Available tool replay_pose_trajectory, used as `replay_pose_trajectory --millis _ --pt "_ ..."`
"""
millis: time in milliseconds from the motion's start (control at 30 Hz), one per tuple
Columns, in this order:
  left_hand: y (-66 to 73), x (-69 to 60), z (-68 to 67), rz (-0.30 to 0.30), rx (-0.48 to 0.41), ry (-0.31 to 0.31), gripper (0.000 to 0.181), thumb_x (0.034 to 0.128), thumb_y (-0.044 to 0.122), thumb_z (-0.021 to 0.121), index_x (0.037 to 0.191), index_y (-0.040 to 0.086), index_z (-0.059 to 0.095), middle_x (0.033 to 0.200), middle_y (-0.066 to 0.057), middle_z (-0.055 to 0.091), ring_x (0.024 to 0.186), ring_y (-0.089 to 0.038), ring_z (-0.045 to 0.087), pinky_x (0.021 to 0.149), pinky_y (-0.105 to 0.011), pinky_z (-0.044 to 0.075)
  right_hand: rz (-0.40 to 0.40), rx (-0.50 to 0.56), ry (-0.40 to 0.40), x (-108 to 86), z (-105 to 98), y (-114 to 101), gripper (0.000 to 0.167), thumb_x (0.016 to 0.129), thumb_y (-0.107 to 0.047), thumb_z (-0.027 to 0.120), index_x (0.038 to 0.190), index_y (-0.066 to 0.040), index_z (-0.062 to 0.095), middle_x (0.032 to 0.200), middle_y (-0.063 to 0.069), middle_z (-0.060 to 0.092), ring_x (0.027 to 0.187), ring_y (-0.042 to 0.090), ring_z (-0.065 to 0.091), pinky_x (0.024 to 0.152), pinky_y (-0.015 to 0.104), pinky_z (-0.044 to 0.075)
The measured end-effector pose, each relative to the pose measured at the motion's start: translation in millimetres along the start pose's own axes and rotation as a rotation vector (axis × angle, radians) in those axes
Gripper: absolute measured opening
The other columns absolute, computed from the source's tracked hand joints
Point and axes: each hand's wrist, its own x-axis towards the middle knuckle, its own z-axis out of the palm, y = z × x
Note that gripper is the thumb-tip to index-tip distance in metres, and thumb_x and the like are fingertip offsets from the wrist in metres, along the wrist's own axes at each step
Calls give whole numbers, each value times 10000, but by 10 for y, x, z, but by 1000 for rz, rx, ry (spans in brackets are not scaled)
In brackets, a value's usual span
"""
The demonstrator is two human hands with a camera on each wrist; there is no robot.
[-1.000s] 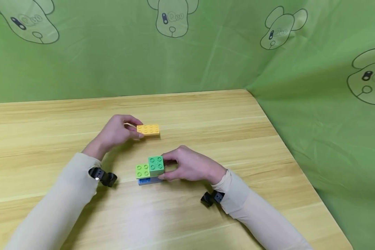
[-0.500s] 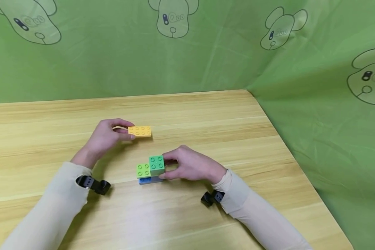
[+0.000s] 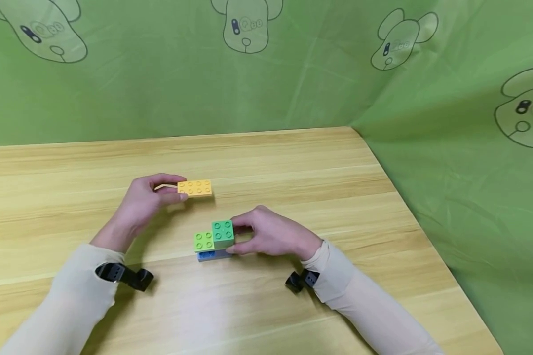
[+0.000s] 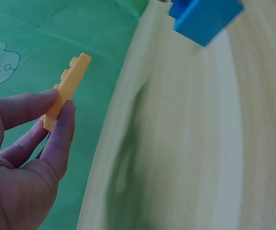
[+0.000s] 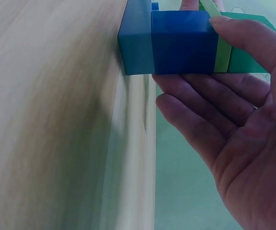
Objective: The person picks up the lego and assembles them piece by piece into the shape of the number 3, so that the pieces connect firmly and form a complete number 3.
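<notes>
My left hand point(image 3: 139, 202) pinches the left end of a yellow building brick point(image 3: 195, 187) with two rows of studs. In the left wrist view, the yellow brick point(image 4: 66, 91) sits tilted between thumb and fingers. My right hand point(image 3: 273, 231) grips the right side of a stack of building bricks, nearer the person than the yellow brick. Blue bricks point(image 3: 206, 256) form its lower part, a flat lime-green brick point(image 3: 203, 241) lies over them, and a green brick point(image 3: 222, 231) tops its right end. In the right wrist view the thumb presses near the lime-green layer point(image 5: 222, 52).
Under both hands is a wood-grain table point(image 3: 293, 167). Green cloth point(image 3: 169, 98) with cartoon heads hangs behind it and along its right side. Each wrist carries a small black camera, such as the left wrist camera point(image 3: 126, 276).
My left hand has moved left and slightly toward the person, carrying the yellow brick away from above the stack. The right hand and the stack have hardly moved.
</notes>
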Motion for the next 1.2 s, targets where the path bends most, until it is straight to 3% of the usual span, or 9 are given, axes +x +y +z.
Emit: replay_pose_trajectory --millis 267,533,767,1200 --pt "-42 -16 20 -8 -21 -7 517 862 30 745 1344 12 557 1228 -171 590 1030 -141 622 875 -240 511 3 6 3 -4 4 11 256 878 -246 765 1096 -126 708 1055 -92 702 946 14 640 872 265 524" --pt "-91 -95 23 23 60 27 498 860 86 757 1323 43 580 1182 -151 607 1009 -156 611 801 -207 509 -3 5 6 -2 10 0 275 878 -242 766 1117 -118 710 1073 -73 704 965 26 641 887 274 520" --pt "-94 -195 60 59 -42 39 508 870 39 733 1340 0 544 1271 -148 581 1067 -154 618 874 -220 512 5 6 -2 3 2 -17 256 874 -244 771 1096 -131 713 1059 -78 705 945 34 646 877 279 525" --pt "-58 -360 128 114 -42 63 485 863 38 747 1313 -15 575 1210 -175 625 1022 -141 642 828 -214 529 29 30 -1 1 7 -14 291 868 -228 778 1131 -122 712 1070 -88 703 978 20 637 898 263 511"
